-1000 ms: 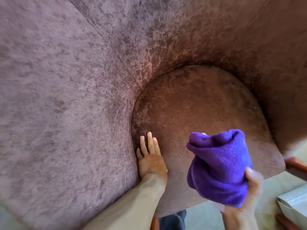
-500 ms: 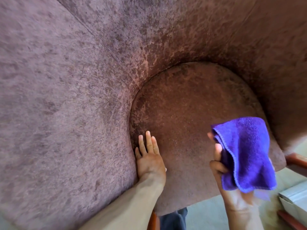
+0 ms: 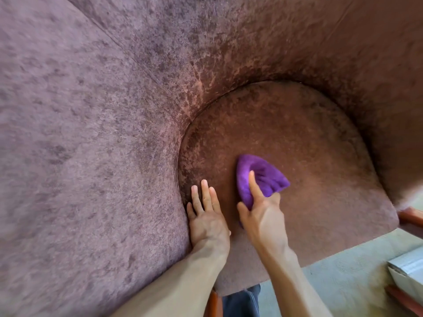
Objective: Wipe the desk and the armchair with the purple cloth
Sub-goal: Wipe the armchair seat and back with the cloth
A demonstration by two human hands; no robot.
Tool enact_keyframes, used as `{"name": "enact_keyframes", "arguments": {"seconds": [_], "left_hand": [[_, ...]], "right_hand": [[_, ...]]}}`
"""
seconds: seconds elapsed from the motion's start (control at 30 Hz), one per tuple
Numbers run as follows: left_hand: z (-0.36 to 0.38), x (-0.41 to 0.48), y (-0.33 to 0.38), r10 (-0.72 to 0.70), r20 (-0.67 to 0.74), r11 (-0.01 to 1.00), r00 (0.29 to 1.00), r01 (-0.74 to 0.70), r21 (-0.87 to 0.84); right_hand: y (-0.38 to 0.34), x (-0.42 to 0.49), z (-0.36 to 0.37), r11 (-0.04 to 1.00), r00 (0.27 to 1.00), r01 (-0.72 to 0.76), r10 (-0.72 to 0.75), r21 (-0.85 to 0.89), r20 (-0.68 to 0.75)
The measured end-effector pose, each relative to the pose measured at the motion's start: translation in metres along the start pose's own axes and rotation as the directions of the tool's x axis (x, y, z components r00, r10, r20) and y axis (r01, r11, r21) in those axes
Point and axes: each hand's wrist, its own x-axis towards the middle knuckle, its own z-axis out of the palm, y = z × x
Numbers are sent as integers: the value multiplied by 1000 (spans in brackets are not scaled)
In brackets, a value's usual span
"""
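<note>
Head view looks straight down into the armchair (image 3: pixel 114 156), and the purple cloth (image 3: pixel 261 177) is bunched on the seat cushion (image 3: pixel 309 156), a little left of the cushion's middle and well short of its back edge. The right hand (image 3: pixel 263 216) is on it, thumb and palm pinching the near end while the index finger lies stretched along the top, likely to press the wad flat so it bites into the velvety pile as it wipes. The left hand (image 3: pixel 207 216) is holding nothing: fingers together and flat at the seat's left edge, tucked against the seam where the side wall rises, probably a brace for the lean. The cushion's right side and front corner look still to be done. No desk in sight.
</note>
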Motion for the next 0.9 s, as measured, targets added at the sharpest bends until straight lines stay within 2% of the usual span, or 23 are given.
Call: {"name": "enact_keyframes", "arguments": {"seconds": [0.07, 0.1, 0.2, 0.23, 0.3, 0.37, 0.43, 0.5, 0.6, 0.63, 0.67, 0.77, 0.83, 0.87, 0.9], "left_hand": [[-1, 0, 1, -1, -1, 1000, 1000, 1, 6], [-2, -1, 1, -5, -2, 1000, 1000, 5, 14], [-2, -2, 2, -8, 13, 1000, 1000, 8, 25], [-2, -2, 1, -5, 7, 1000, 1000, 5, 28], [-1, -3, 0, -3, -11, 1000, 1000, 3, 20], [-1, -3, 0, 8, -15, 1000, 1000, -8, 0], [-2, -3, -1, 17, -12, 1000, 1000, -18, -2], [-4, -4, -1, 10, -4, 1000, 1000, -10, 8], [-5, -5, -1, 8, 2, 1000, 1000, -8, 23], [-6, -5, -1, 11, 0, 1000, 1000, -11, 26], [-7, -4, -1, 12, 1, 1000, 1000, -12, 25], [-7, -4, -2, 15, 16, 1000, 1000, -16, 7], [-7, -3, -2, 20, 10, 1000, 1000, -20, 16], [-7, -2, -2, 17, 13, 1000, 1000, -17, 20], [-7, -3, -1, 10, 26, 1000, 1000, -11, 23]], "right_hand": [[-1, -3, 10, 993, 997, 50, -43, -105, 67], [-2, -1, 6, 990, 997, 66, -60, -126, 53], [-1, 3, -7, 989, 983, 127, -136, -81, -121], [-4, 1, -7, 983, 977, 155, -167, -96, -133], [-7, -4, 2, 960, 983, 175, -181, -219, -6], [-2, -7, 11, 923, 981, 171, -129, -343, 142], [2, -9, 10, 906, 979, 159, -95, -393, 178], [-2, -6, 4, 921, 987, 155, -128, -357, 99], [-15, 3, 0, 960, 963, 222, -243, -169, -114], [-18, 6, 2, 959, 956, 244, -262, -142, -131], [-21, 8, 6, 956, 958, 247, -266, -159, -108], [-22, 5, 17, 921, 979, 205, -188, -332, 82], [-16, 5, 14, 910, 979, 185, -138, -372, 150], [-15, 7, 6, 929, 975, 175, -118, -327, 187], [-13, 9, -4, 978, 971, 135, -97, -162, 220]]}}
